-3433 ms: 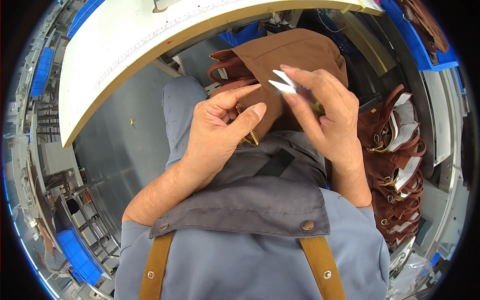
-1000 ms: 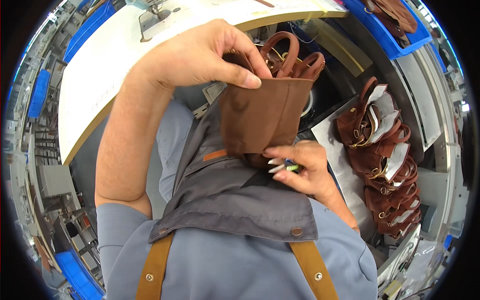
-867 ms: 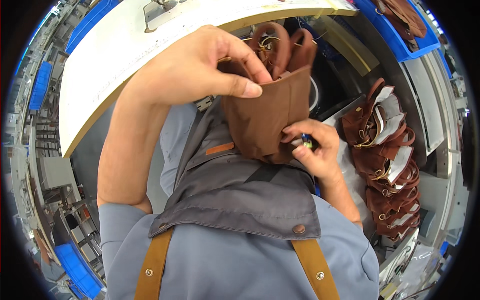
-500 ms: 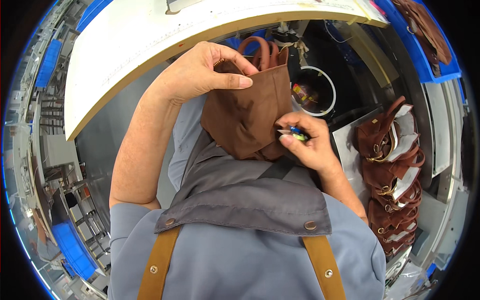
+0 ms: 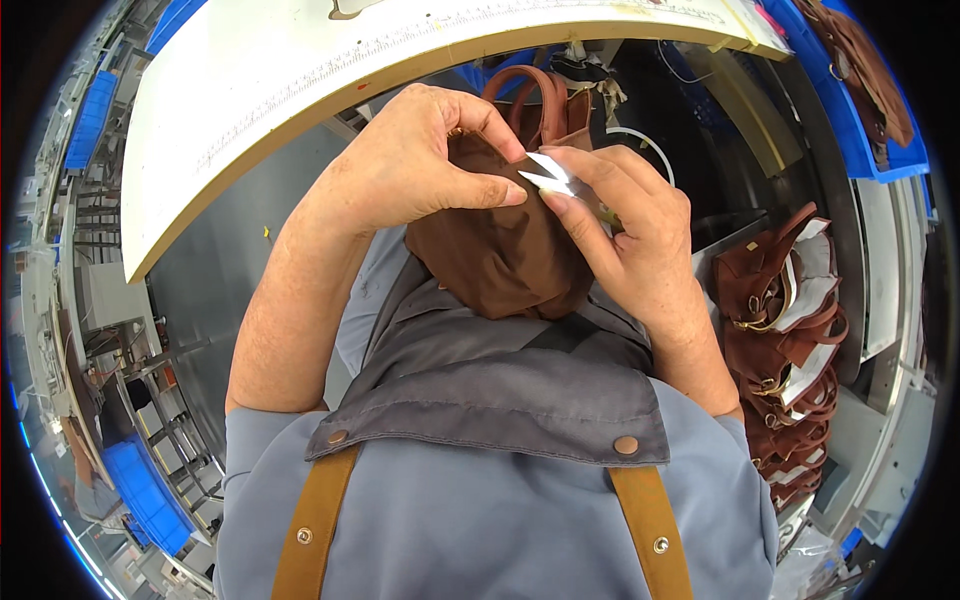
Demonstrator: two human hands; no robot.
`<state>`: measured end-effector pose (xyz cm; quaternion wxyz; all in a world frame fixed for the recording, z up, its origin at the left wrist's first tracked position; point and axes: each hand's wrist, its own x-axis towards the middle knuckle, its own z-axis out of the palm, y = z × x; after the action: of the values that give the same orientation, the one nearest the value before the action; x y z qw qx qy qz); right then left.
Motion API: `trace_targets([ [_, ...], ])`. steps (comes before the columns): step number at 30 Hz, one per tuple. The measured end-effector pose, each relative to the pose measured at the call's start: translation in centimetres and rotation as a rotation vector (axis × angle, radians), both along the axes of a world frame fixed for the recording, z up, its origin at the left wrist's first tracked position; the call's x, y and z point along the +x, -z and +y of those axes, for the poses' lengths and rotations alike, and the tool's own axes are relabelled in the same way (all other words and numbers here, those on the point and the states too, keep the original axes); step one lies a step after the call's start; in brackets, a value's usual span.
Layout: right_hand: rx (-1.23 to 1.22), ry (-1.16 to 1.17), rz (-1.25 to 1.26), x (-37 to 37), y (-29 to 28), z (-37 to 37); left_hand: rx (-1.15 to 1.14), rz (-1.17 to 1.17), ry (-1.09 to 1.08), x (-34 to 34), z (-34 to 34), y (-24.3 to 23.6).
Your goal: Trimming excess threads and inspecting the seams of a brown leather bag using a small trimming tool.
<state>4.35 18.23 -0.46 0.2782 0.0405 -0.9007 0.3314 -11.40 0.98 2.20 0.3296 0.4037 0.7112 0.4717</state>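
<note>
A brown fabric bag (image 5: 500, 255) rests on my lap over the grey apron (image 5: 480, 400), with reddish-brown handles (image 5: 532, 85) rising from its top. My left hand (image 5: 420, 170) grips the bag's upper edge, index finger and thumb near the blade tips. My right hand (image 5: 640, 225) holds small thread snips (image 5: 548, 177), their pale blades apart beside my left fingertips. The part of the bag under my fingers is mostly hidden.
A white worktable (image 5: 240, 80) with a printed ruler curves across the top. At the right, several brown bags (image 5: 760, 285) are stacked beside a blue bin (image 5: 895, 160) holding more brown pieces. Metal racks and another blue bin (image 5: 145, 495) stand at the left.
My right hand with the snips has risen from low on the bag to its top edge, beside my left fingers. My left hand still holds the bag.
</note>
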Motion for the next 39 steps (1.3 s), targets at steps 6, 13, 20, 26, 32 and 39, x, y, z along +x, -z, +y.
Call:
trace_targets([
  [6,0.032,0.002,0.023,-0.3,0.2,0.3,-0.003,0.046,0.003,0.1,0.1,0.0],
  [13,0.034,0.01,0.045,-0.6,0.8,0.0,-0.014,0.021,-0.007,0.1,-0.2,0.3],
  [20,0.077,0.045,0.18,-1.1,2.8,-0.4,-0.005,-0.067,-0.028,0.3,-0.1,0.4],
  [26,0.117,0.086,0.185,-1.1,3.4,-1.0,-0.02,0.033,-0.047,0.3,-0.1,0.7],
  [32,0.051,0.05,0.211,-1.4,3.6,-0.6,0.033,-0.002,-0.021,0.6,0.1,1.0],
  [39,-0.069,0.022,0.154,-0.6,3.2,0.3,-0.014,-0.065,-0.048,0.5,-0.5,1.0],
])
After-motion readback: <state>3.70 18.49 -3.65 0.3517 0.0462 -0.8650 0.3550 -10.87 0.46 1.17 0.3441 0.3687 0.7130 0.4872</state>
